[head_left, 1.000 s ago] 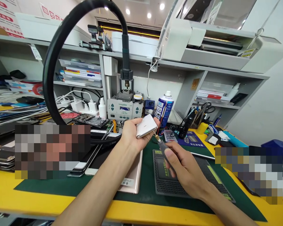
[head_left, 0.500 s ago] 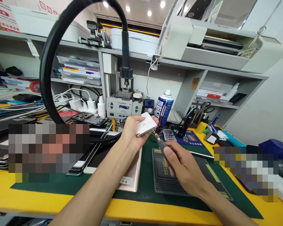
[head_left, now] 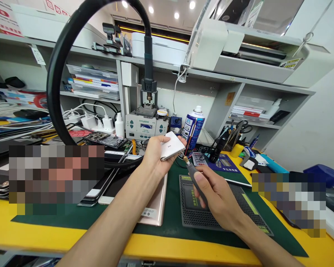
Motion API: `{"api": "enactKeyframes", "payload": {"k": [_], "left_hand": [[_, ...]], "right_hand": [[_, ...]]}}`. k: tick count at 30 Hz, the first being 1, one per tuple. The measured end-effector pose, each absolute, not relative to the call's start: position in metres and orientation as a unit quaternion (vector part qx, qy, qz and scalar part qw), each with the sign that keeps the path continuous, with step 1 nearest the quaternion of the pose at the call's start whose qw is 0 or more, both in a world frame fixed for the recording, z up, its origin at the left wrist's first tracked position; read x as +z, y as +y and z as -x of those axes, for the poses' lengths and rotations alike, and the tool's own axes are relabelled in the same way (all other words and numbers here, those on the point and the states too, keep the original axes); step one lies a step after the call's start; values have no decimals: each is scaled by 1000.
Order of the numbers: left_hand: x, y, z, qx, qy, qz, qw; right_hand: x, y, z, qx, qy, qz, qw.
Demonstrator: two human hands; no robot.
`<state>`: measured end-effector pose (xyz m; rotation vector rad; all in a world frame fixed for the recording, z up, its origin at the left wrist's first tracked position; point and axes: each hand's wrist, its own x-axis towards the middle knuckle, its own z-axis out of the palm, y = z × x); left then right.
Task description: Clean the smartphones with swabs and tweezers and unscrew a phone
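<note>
My left hand is closed round a flat white phone with a small dark mark on its face and a thin metallic edge. The thumb presses on its face while the fingers support it from beneath. My right hand grips a slim hand tool with a grey handle and a brass-coloured collar. Its thin tip points up and left to the phone's lower right corner; I cannot tell whether it touches. Below that hand lies a dark perforated mat on the green work mat.
A rose-gold tablet and several phones lie left of my hands. Behind stand a blue spray can and a soldering station. A thick black flexible arm curves over the left side. Scissors and tools crowd the right.
Almost nothing differs. Both hands keep their grip, with only a very slight shift of the phone and tool tip.
</note>
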<state>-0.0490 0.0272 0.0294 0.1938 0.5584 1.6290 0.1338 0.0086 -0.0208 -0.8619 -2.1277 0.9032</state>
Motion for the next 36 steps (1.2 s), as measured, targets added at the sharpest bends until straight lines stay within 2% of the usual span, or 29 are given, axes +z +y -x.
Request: {"api": "enactKeyframes", "payload": {"k": [31, 36], "left_hand": [[32, 26, 46, 744, 265, -90, 607], [30, 27, 46, 749, 265, -100, 599]], "right_hand": [[-23, 8, -133, 353, -812, 329, 328], [-25, 9, -132, 395, -789, 337, 328]]}}
